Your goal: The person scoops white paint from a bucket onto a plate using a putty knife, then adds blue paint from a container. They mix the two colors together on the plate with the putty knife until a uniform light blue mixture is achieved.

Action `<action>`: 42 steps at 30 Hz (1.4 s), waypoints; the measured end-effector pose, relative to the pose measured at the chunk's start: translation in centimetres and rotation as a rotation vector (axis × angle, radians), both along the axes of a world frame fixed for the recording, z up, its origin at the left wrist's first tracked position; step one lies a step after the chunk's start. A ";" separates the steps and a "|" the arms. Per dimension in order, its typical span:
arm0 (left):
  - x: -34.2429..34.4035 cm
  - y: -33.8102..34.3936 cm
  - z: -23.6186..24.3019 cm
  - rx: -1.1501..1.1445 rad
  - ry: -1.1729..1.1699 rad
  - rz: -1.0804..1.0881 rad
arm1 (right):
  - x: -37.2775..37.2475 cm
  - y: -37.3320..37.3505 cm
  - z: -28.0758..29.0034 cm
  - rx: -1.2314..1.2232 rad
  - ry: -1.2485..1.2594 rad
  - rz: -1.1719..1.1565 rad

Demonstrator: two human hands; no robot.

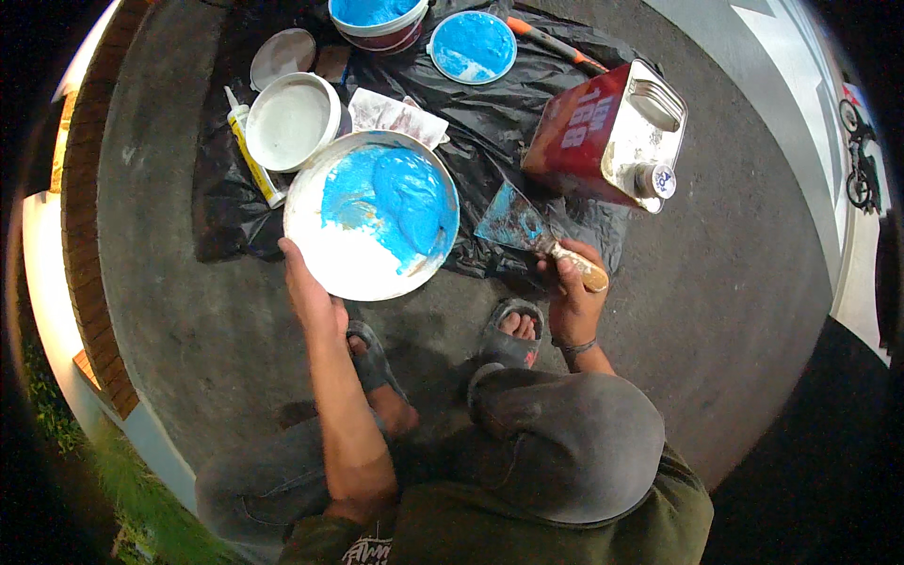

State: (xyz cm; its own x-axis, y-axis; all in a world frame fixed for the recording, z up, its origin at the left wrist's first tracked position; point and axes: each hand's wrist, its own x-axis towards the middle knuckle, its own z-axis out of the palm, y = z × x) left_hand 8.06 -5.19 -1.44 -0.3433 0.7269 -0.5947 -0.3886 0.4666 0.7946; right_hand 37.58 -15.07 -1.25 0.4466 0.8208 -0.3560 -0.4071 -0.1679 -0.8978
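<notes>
My left hand grips the near left rim of a round white tub lid, its thumb on the edge and the other fingers hidden beneath. A thick bright blue paste is spread over the far and right part of the lid, beside a bare white area. In my right hand is a putty knife with a worn wooden handle. Its wide blade points up and left, smeared with blue, and is apart from the lid.
Black plastic sheeting covers the ground under a red metal can, a white tub, a sealant tube, a stained cloth, a blue-coated lid, a bucket of blue paste and an orange-handled tool.
</notes>
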 end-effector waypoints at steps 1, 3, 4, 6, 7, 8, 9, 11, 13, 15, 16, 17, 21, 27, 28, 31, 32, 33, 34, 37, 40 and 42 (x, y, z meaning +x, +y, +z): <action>-0.2 -0.1 -0.4 -0.001 0.008 -0.015 | -0.6 0.5 0.2 0.012 0.168 -0.070; 0.3 -0.2 -0.2 -0.020 0.001 -0.026 | -1.7 1.3 0.5 -0.010 0.320 -0.091; 0.6 -0.3 0.0 -0.035 -0.009 -0.017 | -2.0 1.5 0.0 -0.023 0.368 -0.070; 1.1 -0.5 0.2 -0.033 -0.031 -0.008 | -2.6 1.3 -1.5 -0.079 0.384 -0.035; 1.3 -0.6 0.2 -0.017 -0.044 -0.008 | -2.5 0.9 -1.9 -0.078 0.395 -0.032; 1.2 -0.7 0.2 0.002 -0.051 -0.002 | -2.2 0.7 -2.4 -0.075 0.413 -0.021; 1.1 -0.7 0.2 0.004 -0.030 0.016 | -1.8 0.4 -2.9 -0.072 0.431 -0.011; 0.3 -0.8 0.2 0.011 0.016 0.053 | -0.9 -0.6 -4.4 -0.113 0.396 -0.035; -0.3 -0.7 0.4 0.054 -0.027 0.028 | 0.2 -1.7 -6.1 -0.155 0.294 -0.067; -0.3 -0.3 1.2 0.048 -0.039 0.017 | 0.6 -2.4 -5.0 -0.129 0.225 -0.099; -0.3 0.2 1.7 0.031 -0.030 0.020 | 0.7 -2.7 -4.4 -0.089 0.081 -0.074; -0.2 0.1 2.1 0.003 -0.020 0.024 | 0.6 -2.9 -2.8 -0.060 -0.063 -0.047; 0.9 -0.1 1.7 -0.012 -0.033 0.010 | -1.1 0.4 2.2 0.502 -0.870 0.375; 0.3 -0.8 1.1 0.062 -0.004 0.037 | -1.7 0.5 -1.5 0.665 -0.991 0.688; -0.3 -0.6 1.6 0.064 0.013 0.043 | -1.4 0.0 -2.1 0.661 -1.005 0.692; -2.8 -0.7 3.2 0.064 0.085 0.072 | -0.5 -0.6 -1.9 0.572 -0.981 0.666; -3.7 -0.7 4.2 0.054 0.086 0.094 | 0.0 -0.6 -2.0 0.470 -0.965 0.656; -4.7 -0.6 5.2 0.046 0.087 0.112 | 0.2 -0.8 -2.3 0.376 -0.906 0.567; -6.1 -0.5 6.5 0.062 0.116 0.120 | 0.4 -1.2 -2.7 0.283 -0.845 0.478; -9.8 -0.1 12.8 0.092 0.294 0.126 | -0.5 -0.4 -4.2 0.005 -0.382 0.158; -12.3 0.1 19.1 0.184 0.386 0.143 | -0.8 1.4 -5.7 -0.085 0.133 -0.050; -14.3 -0.4 22.6 0.208 0.372 0.187 | -1.7 2.8 -5.5 -0.121 0.319 -0.137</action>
